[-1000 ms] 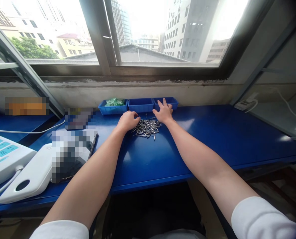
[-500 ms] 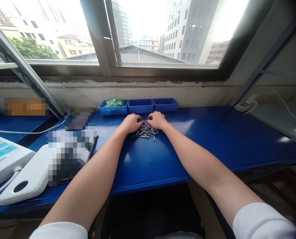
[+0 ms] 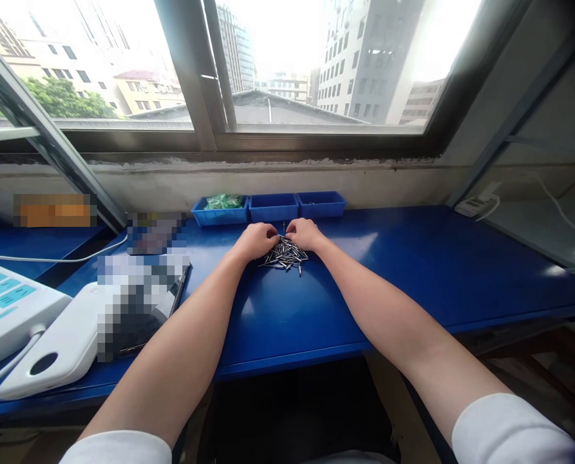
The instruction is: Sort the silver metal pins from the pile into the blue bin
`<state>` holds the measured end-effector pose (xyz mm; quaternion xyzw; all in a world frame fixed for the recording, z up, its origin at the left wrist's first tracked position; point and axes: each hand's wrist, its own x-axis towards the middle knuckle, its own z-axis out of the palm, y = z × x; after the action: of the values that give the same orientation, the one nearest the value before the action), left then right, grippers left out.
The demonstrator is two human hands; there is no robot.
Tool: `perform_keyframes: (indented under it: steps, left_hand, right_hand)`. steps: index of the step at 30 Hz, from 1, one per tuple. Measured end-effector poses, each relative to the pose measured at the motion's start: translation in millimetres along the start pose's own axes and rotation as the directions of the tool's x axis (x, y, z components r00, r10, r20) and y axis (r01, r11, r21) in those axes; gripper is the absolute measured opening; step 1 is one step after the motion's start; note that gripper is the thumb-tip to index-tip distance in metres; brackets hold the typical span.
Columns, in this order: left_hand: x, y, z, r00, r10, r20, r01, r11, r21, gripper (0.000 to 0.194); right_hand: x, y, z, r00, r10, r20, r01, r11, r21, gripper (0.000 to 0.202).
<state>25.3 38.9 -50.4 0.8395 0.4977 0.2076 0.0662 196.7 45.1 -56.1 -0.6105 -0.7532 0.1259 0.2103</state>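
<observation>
A loose pile of small silvery metal pins [image 3: 287,254] lies on the blue table [image 3: 393,270]. My left hand [image 3: 259,240] rests at the pile's left and back side, fingers curled inward. Opposite it, my right hand [image 3: 304,233] is at the back right of the pile, its thumb and fingers bent close together. One thin metal piece [image 3: 284,227] shows between the two hands, behind the pile. Both sets of fingertips are too small and partly hidden, so what they hold cannot be made out.
Behind the hands stand three blue bins: the left bin [image 3: 219,216] with green bags, a middle bin [image 3: 273,207] and a right bin [image 3: 320,205] with small bits. White power strips [image 3: 17,309] and blurred items lie at the left. A window is behind.
Both hands stay almost in place around the pile. The whole view has shifted very slightly.
</observation>
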Motion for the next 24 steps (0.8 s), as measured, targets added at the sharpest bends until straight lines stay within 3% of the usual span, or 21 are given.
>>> perform_keyframes:
  steps: [6, 13, 19, 24]
  left_hand:
    - [2.1, -5.1, 2.9, 0.999, -0.003, -0.050, 0.002, 1.000, -0.017, 0.030]
    - [1.6, -0.5, 0.8, 0.972, 0.052, -0.229, -0.077, 0.992, -0.102, 0.027]
    - [-1.8, 9.5, -2.7, 0.958, 0.070, -0.279, -0.142, 0.959, -0.247, 0.019]
    - [-0.9, 11.4, -3.3, 0.949, 0.069, -0.307, -0.149, 0.957, -0.248, 0.018]
  right_hand:
    - [-1.2, 4.0, -0.9, 0.994, -0.039, -0.102, 0.050, 0.993, 0.103, 0.012]
    - [-2.2, 1.2, -1.7, 0.941, -0.143, -0.307, 0.256, 0.895, 0.365, 0.009]
    - [3.3, -2.7, 0.9, 0.921, -0.035, -0.387, 0.269, 0.777, 0.569, 0.018]
    - [2.3, -7.6, 2.0, 0.905, 0.013, -0.424, 0.281, 0.731, 0.621, 0.029]
